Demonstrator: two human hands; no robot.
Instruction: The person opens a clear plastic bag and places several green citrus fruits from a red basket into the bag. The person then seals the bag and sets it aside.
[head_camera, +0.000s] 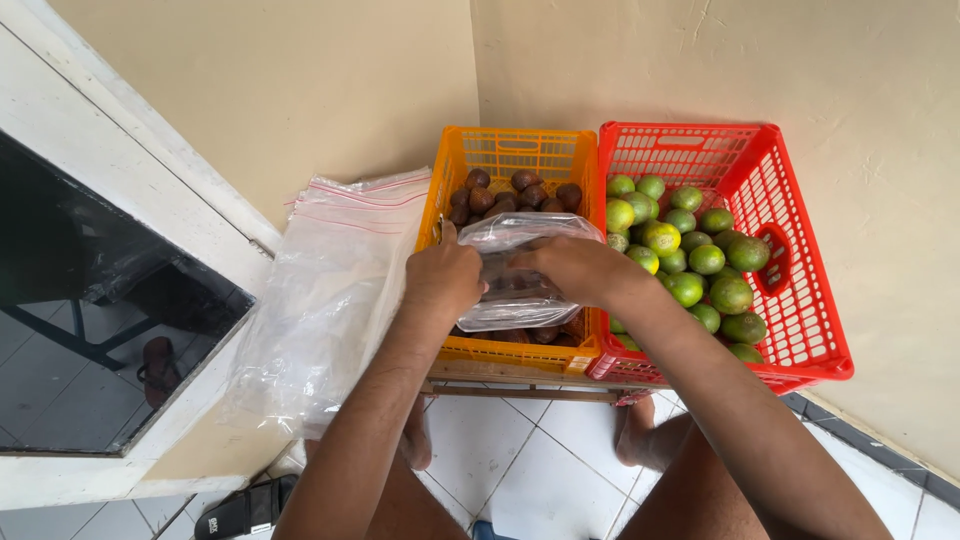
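You're gripping the bag (520, 275) with both your left hand (443, 280) and right hand (570, 268), mid-frame over the orange crate (520, 155), its long axis running left-right between them.

The clear bag (520, 270) and both hands hide the middle of the orange crate's (520, 150) brown fruit (510, 195).

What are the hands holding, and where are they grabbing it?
Both hands hold one clear plastic bag with dark fruit inside, over the orange crate. The left hand grips its left edge, the right hand its right edge.
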